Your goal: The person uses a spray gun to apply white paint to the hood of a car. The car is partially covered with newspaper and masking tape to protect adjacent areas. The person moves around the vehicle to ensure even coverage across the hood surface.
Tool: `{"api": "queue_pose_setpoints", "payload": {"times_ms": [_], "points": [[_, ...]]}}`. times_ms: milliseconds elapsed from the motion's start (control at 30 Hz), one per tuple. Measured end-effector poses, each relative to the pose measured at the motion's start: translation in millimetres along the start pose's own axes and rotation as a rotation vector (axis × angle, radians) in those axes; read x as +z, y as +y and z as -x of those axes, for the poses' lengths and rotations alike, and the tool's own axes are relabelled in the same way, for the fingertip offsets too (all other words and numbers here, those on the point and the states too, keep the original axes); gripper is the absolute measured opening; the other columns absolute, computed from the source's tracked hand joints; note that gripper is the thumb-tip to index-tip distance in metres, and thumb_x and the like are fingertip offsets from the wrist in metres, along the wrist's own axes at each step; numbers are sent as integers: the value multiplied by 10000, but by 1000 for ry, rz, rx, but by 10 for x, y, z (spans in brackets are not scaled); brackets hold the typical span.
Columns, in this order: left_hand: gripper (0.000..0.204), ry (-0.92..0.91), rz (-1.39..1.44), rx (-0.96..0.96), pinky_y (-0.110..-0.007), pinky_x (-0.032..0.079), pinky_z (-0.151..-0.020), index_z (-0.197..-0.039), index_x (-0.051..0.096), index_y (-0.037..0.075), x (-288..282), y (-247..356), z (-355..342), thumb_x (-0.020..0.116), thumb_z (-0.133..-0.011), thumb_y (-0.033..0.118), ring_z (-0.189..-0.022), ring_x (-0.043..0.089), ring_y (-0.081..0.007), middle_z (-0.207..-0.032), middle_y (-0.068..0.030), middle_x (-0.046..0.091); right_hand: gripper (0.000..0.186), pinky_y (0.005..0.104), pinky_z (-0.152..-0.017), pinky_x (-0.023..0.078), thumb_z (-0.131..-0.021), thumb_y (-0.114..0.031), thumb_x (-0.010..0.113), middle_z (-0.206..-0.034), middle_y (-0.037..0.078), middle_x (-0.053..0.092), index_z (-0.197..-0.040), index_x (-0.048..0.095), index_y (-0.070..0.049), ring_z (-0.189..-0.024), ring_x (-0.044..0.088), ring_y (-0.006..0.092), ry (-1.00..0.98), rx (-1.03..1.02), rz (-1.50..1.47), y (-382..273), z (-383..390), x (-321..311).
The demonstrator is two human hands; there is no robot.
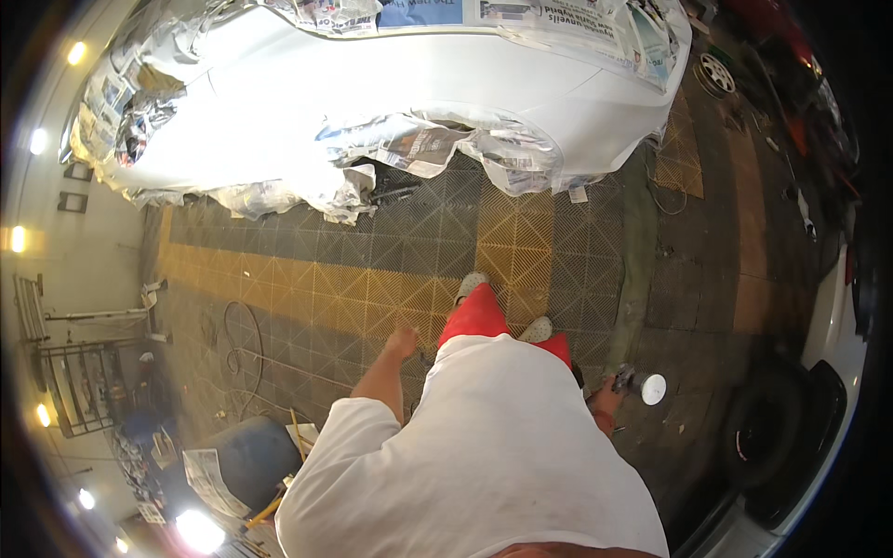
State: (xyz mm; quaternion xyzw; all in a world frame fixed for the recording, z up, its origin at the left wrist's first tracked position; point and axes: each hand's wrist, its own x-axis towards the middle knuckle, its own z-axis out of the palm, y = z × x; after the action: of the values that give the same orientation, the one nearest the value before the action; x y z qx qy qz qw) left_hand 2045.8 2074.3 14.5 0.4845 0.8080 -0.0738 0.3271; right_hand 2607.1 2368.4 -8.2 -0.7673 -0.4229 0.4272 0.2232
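My right hand [609, 398] hangs at my right side, closed around a spray gun with a round silver cup [644, 385]. My left hand [402, 340] swings free at my left side, fingers curled, holding nothing that I can see. Below me are my white shirt, red trousers [476, 316] and pale shoes on the grid floor. Ahead stands a white car body [372, 93] with newspaper masking [437, 149] taped over its wheel arch and windows.
The floor is grey and yellow grid tiles [372, 279]. A hose [244, 344] loops on the floor at left. A metal rack [79, 386] stands by the left wall. A dark wheel and another white car [819, 409] sit at right. A stool with papers [237, 465] is lower left.
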Motion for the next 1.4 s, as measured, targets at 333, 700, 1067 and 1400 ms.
{"api": "queue_pose_setpoints", "payload": {"times_ms": [333, 700, 1067, 1400], "points": [[572, -246, 1059, -203, -411, 519, -997, -1303, 658, 69, 317, 1265, 597, 436, -1055, 535, -1163, 646, -265, -1286, -115, 695, 854, 378, -624, 558, -994, -465, 651, -1308, 247, 634, -1575, 318, 65, -796, 695, 283, 11, 74, 14, -1228, -576, -690], [543, 165, 1401, -653, -415, 551, -867, -1206, 716, 29, -127, 569, -261, 537, -1021, 507, -885, 712, -304, -988, -125, 760, 860, 401, -712, 576, -984, -481, 663, -1377, 242, 576, -1576, 324, 42, -923, 696, 310, -98, -34, 305, -2346, 180, -4], [748, 782, 1547, -696, -429, 489, -1014, -1476, 444, 52, -1974, -499, -1269, 734, -919, 458, -1196, 620, -328, -1326, -211, 617, 785, 358, -653, 534, -982, -478, 680, -1182, 209, 679, -1463, 461, 102, -783, 670, 212, -134, -139, 574, -3397, 1219, 1232], [1225, 1234, 1632, -655, -559, 256, -1255, -1634, -24, 37, -4900, -1136, -1982, 705, -874, 664, -1564, 100, -424, -1670, -288, 9, 578, 330, -596, 497, -1014, -427, 653, -919, 107, 685, -1360, 573, 29, -649, 599, 139, -255, -197, 376, -3801, 1517, 1989]]}}
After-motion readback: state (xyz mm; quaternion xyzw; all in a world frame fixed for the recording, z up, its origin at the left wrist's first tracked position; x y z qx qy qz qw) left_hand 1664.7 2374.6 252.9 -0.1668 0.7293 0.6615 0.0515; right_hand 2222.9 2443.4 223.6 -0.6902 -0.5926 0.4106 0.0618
